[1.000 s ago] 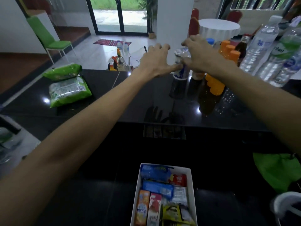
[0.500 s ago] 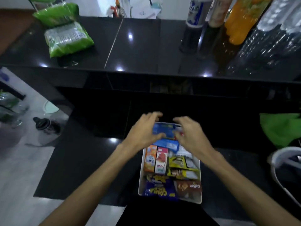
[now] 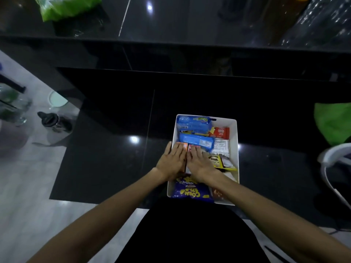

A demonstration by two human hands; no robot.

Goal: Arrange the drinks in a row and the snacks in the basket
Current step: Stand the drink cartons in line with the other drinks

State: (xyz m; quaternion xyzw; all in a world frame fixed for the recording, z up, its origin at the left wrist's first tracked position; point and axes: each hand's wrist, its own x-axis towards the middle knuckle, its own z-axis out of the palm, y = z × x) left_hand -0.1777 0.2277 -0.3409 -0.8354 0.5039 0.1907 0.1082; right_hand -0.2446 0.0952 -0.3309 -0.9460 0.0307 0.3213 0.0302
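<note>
Head view: white basket (image 3: pixel 236 141) sits lower centre on the black counter (image 3: pixel 114 149), filled with snacks (image 3: pixel 193 125). Left hand (image 3: pixel 171 161) and right hand (image 3: pixel 199 164) lie flat, fingers extended, side by side on the packets, gripping nothing. Green bag (image 3: pixel 66 6) lies upper left.

The basket (image 3: pixel 234 149) is crowded: packets fill it wall to wall, and both hands, the left hand (image 3: pixel 171 161) and the right hand (image 3: pixel 199 163), lie flat over its near-left half. Bare black desk (image 3: pixel 114 149) spreads wide to the basket's left and beyond it. To the right, a green bag (image 3: pixel 332 123) and a white rim (image 3: pixel 334 156) narrow the way.
</note>
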